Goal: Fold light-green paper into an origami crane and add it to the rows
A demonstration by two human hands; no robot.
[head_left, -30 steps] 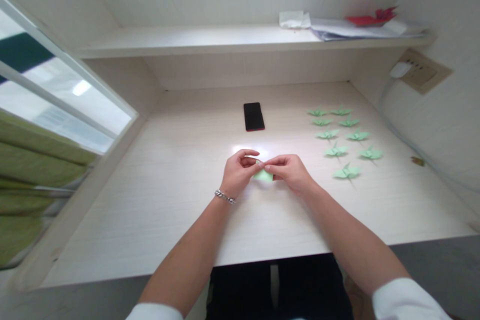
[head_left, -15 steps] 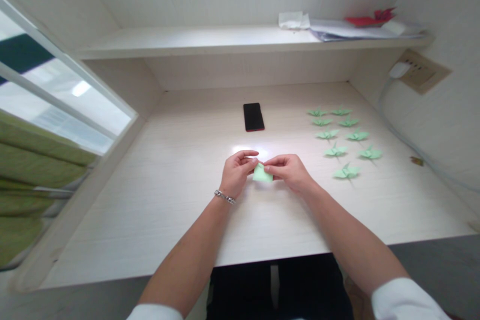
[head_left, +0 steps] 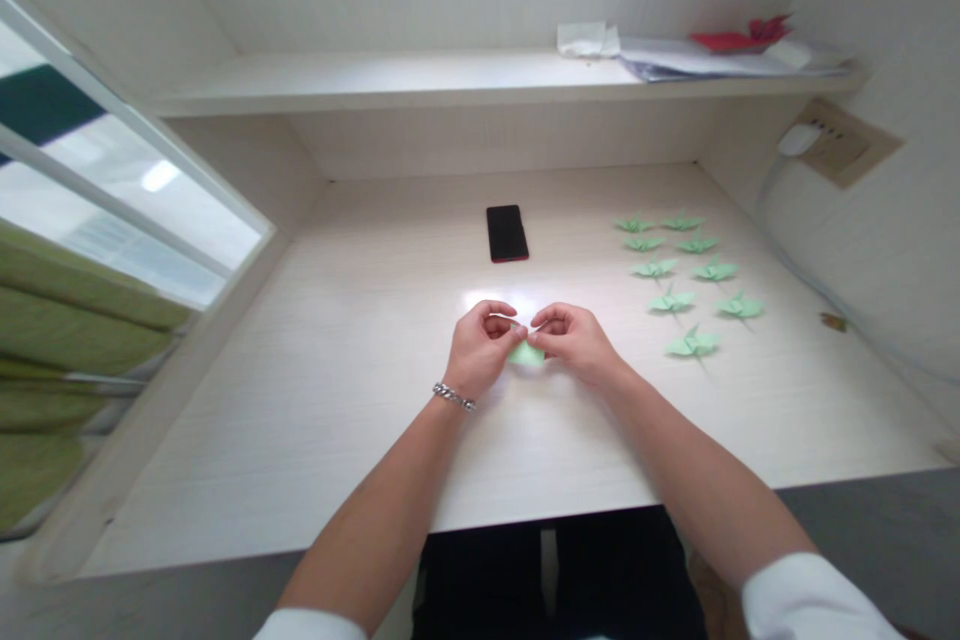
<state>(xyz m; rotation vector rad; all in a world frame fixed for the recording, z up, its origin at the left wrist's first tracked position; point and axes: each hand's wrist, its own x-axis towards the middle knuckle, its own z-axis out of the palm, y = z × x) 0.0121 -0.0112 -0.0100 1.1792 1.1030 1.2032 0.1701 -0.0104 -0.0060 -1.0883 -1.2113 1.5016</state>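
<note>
Black phone (head_left: 507, 233) flat on pale desk (head_left: 337, 400). Nine green paper cranes (head_left: 694, 345) in two rows, right side. Shelf (head_left: 375, 80) holds papers (head_left: 675, 55), red paper item (head_left: 739, 35). Wall socket (head_left: 844, 142) far right.

Counter (head_left: 337, 400): pale wood-grain laminate, matt, with one glare patch. Folded piece (head_left: 525, 354) and cranes (head_left: 691, 345): thin matt green paper. Phone (head_left: 506, 232): glossy black glass; bracelet (head_left: 453, 396): polished metal links.

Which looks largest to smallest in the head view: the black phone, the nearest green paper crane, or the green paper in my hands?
1. Black rectangular phone.
2. Nearest green paper crane, wide but thin.
3. Green folded paper; the left hand and right hand hide part of it, so places 2 and 3 are unsure.
</note>
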